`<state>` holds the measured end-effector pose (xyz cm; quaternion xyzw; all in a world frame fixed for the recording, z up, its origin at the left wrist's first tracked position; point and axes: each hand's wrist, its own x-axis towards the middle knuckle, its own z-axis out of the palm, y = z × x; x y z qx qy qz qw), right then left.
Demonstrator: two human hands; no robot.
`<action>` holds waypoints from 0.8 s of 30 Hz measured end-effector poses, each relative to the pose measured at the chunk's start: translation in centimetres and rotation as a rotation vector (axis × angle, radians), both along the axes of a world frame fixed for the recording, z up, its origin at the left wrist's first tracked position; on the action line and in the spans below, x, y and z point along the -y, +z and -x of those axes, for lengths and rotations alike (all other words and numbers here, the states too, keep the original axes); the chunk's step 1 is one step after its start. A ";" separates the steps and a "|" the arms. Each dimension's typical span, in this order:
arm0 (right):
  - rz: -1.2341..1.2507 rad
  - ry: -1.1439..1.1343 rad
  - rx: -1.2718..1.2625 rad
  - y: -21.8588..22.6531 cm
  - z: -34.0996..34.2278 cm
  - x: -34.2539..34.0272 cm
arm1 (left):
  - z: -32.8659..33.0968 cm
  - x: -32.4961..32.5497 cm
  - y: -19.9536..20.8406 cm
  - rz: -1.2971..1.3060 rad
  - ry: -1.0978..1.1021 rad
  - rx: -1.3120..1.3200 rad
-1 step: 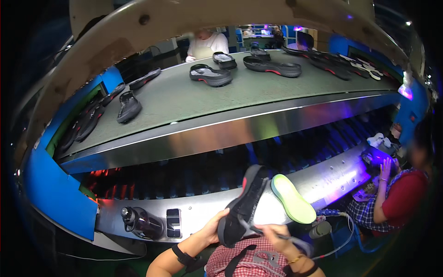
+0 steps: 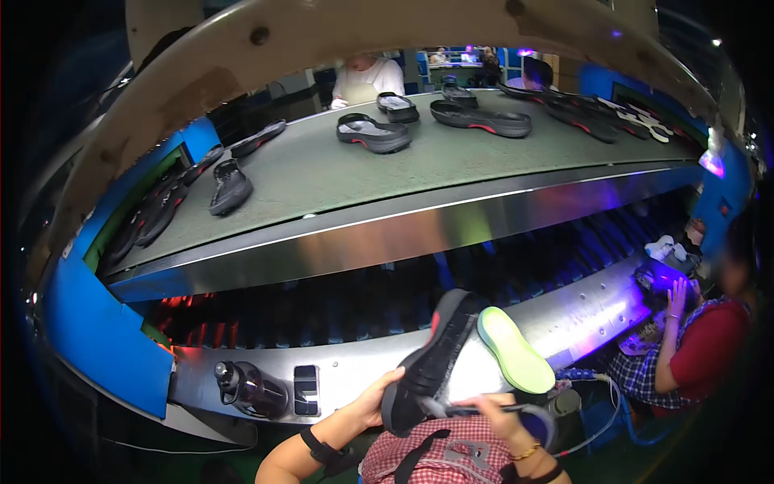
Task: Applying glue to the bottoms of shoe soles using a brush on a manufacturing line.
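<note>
i see the long grey conveyor belt (image 2: 339,173) curving across the top, with black shoe soles (image 2: 373,131) scattered on it, and a steel rail (image 2: 363,371) running below near me. a dark bottle (image 2: 250,387) lies on that rail. my left hand (image 2: 372,399) grips the heel end of a black shoe sole (image 2: 431,359), held tilted up just above my lap. a green insole (image 2: 514,351) sits right beside it. my right hand (image 2: 500,413) is closed around a thin brush (image 2: 476,410) touching the sole's lower end.
</note>
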<state>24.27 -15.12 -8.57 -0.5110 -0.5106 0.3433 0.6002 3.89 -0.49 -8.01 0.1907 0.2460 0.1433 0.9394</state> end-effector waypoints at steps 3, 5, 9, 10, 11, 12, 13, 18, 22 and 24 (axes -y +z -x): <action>-0.101 -0.053 -0.407 0.8 -3.5 3.1 | 0.9 -0.2 2.8 -0.219 -0.145 -0.125; -0.105 -0.058 -1.014 0.3 -5.2 5.3 | 1.0 -0.4 5.6 -0.329 -0.111 -0.123; 0.053 -0.390 -1.099 -2.8 -8.3 6.4 | -1.0 -1.9 12.6 -0.484 0.102 0.031; 0.053 -0.283 -1.160 -3.6 -8.8 7.1 | -2.1 -2.4 14.2 -0.566 0.224 0.199; 0.027 -0.230 -1.273 -4.5 -9.0 7.1 | -3.1 -4.1 16.1 -0.586 0.190 0.360; 0.003 -0.173 -1.385 -5.4 -9.1 7.2 | -4.2 -5.5 17.5 -0.519 0.241 0.480; -0.040 -0.147 -1.402 -6.0 -9.4 7.3 | -5.1 -7.3 18.9 -0.537 0.258 0.566; 0.028 -0.315 -1.080 -8.0 -9.7 8.0 | -6.8 -17.7 22.5 -0.375 0.672 0.242; -0.006 -0.260 -1.100 -8.4 -10.6 8.4 | -5.7 -20.5 22.8 -0.524 0.843 -0.104; -0.018 -0.290 -1.259 -8.6 -10.9 8.5 | -5.4 -20.1 22.7 -0.843 0.692 -0.243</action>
